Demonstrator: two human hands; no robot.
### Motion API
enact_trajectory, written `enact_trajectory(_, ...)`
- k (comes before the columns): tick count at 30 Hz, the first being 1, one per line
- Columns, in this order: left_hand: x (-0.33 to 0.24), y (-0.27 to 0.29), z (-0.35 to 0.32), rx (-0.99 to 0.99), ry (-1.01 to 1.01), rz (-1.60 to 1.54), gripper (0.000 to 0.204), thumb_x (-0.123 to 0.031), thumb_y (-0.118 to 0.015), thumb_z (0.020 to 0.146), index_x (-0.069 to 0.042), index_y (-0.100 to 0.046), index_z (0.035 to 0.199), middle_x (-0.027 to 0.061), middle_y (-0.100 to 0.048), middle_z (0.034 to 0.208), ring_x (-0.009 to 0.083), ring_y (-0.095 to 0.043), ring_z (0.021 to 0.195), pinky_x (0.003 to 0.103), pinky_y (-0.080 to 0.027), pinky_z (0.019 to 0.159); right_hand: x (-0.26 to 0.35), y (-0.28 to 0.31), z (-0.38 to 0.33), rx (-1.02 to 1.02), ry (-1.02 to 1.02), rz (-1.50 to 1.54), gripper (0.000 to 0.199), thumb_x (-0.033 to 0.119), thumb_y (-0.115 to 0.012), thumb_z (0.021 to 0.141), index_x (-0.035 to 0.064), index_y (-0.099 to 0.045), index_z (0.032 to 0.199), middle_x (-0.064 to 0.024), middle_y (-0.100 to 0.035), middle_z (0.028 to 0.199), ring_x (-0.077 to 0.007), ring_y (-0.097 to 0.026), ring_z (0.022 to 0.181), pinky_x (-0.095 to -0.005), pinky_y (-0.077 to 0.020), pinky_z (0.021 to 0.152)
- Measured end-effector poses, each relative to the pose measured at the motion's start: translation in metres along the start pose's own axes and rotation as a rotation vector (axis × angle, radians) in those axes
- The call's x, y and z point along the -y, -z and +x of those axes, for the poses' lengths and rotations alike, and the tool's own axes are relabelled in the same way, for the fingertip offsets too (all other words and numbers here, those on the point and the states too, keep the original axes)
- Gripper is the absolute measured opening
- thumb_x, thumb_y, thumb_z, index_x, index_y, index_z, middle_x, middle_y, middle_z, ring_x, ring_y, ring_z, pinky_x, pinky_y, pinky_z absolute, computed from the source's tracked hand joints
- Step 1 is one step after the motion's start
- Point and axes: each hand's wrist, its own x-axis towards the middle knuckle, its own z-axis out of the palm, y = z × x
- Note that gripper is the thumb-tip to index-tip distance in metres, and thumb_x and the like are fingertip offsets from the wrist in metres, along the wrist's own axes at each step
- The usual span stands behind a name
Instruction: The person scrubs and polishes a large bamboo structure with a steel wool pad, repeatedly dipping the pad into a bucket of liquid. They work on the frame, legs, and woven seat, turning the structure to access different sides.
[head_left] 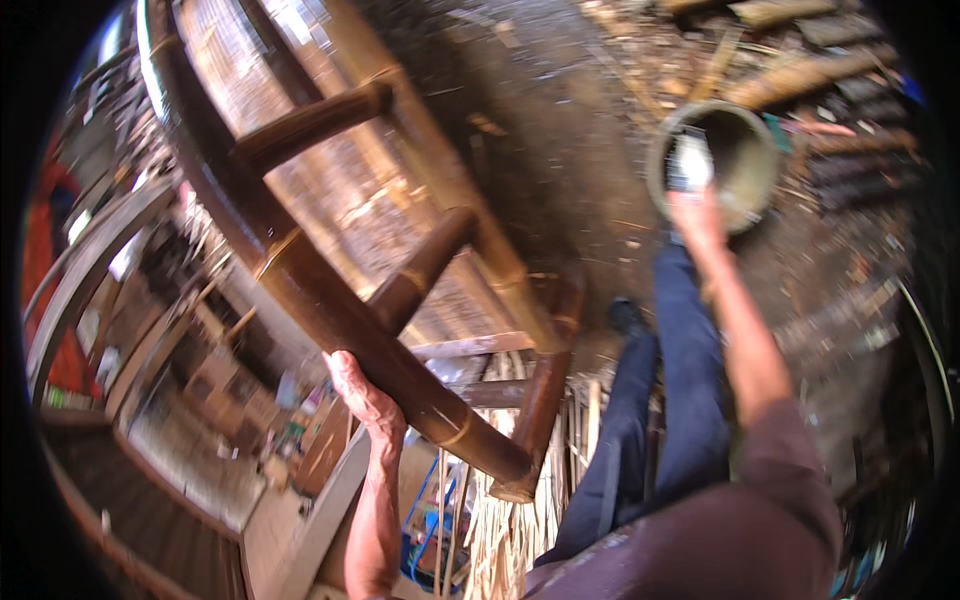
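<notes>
My left hand (pixel 362 398) grips the thick dark brown bamboo rail of a large bamboo frame (pixel 310 290), which has cross rungs and a woven cane panel and is tilted up in front of me. My right hand (pixel 695 215) reaches far out and down to a round greenish bowl (pixel 752 165) on the dirt floor. It holds a small pale object (pixel 688 163) at the bowl's rim; what that object is cannot be told. My legs in dark blue trousers (pixel 670 400) show below the right arm.
The dirt floor (pixel 560 150) is strewn with wood scraps and bamboo pieces (pixel 800 75) at the upper right. Thin cane strips (pixel 500 520) lie bundled below the frame. Cluttered planks and boxes (pixel 200 380) fill the left side.
</notes>
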Motion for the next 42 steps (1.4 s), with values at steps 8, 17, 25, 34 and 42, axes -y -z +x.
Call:
enact_trajectory(8, -0.008, 0.005, -0.009, -0.222, 0.173, -0.305, 0.067, -0.061, -0.039, 0.098, -0.008, -0.046, 0.138, 0.0077, -0.058, 0.127, 0.0224, -0.057, 0.111, 0.037, -0.045, 0.101, -0.207, -0.085, 0.177, 0.007, 0.334, -0.521, 0.055, 0.040, -0.058, 0.092, 0.0053, -0.053, 0.135, -0.0153, -0.065, 0.112, -0.0264, -0.060, 0.106, -0.0433, -0.0470, 0.089)
enact_trajectory(17, -0.015, -0.005, -0.002, 0.004, 0.288, -0.361, 0.072, -0.068, -0.042, 0.093, -0.006, -0.055, 0.127, 0.0095, -0.065, 0.103, 0.0216, -0.063, 0.092, 0.035, -0.053, 0.083, 0.090, -0.012, -0.118, 0.485, 0.109, 1.261, 0.050, 0.043, -0.037, 0.104, 0.0020, -0.054, 0.129, -0.0102, -0.062, 0.121, -0.0208, -0.059, 0.112, -0.0370, -0.0456, 0.099)
enact_trajectory(25, -0.009, -0.008, 0.000, -0.070, 0.233, -0.397, 0.063, -0.058, -0.042, 0.098, -0.013, -0.042, 0.142, 0.0065, -0.053, 0.133, 0.0207, -0.050, 0.123, 0.037, -0.039, 0.106, 0.259, -0.104, -0.267, -0.170, 0.800, -0.265, 0.051, 0.025, -0.056, 0.096, -0.0039, -0.041, 0.136, -0.0261, -0.049, 0.132, -0.0388, -0.051, 0.123, -0.0456, -0.0435, 0.103)
enact_trajectory(34, 0.002, -0.001, -0.001, -0.137, 0.212, -0.106, 0.061, -0.050, -0.032, 0.103, 0.000, -0.045, 0.137, 0.0131, -0.055, 0.130, 0.0207, -0.051, 0.118, 0.035, -0.037, 0.106, 0.276, -0.163, -0.136, 0.151, 0.840, 0.601, 0.039, 0.031, -0.059, 0.092, 0.0056, -0.060, 0.122, -0.0251, -0.045, 0.132, -0.0358, -0.044, 0.127, -0.0484, -0.0323, 0.111)
enact_trajectory(42, -0.003, -0.005, -0.007, -0.040, 0.185, -0.237, 0.056, -0.046, -0.035, 0.103, -0.002, -0.046, 0.135, 0.0112, -0.058, 0.123, 0.0208, -0.055, 0.112, 0.036, -0.041, 0.100, 0.235, -0.212, -0.094, 0.303, 0.824, 0.607, 0.029, 0.027, -0.065, 0.092, 0.0128, -0.068, 0.118, -0.0158, -0.055, 0.135, -0.0268, -0.038, 0.139, -0.0450, -0.0301, 0.116)
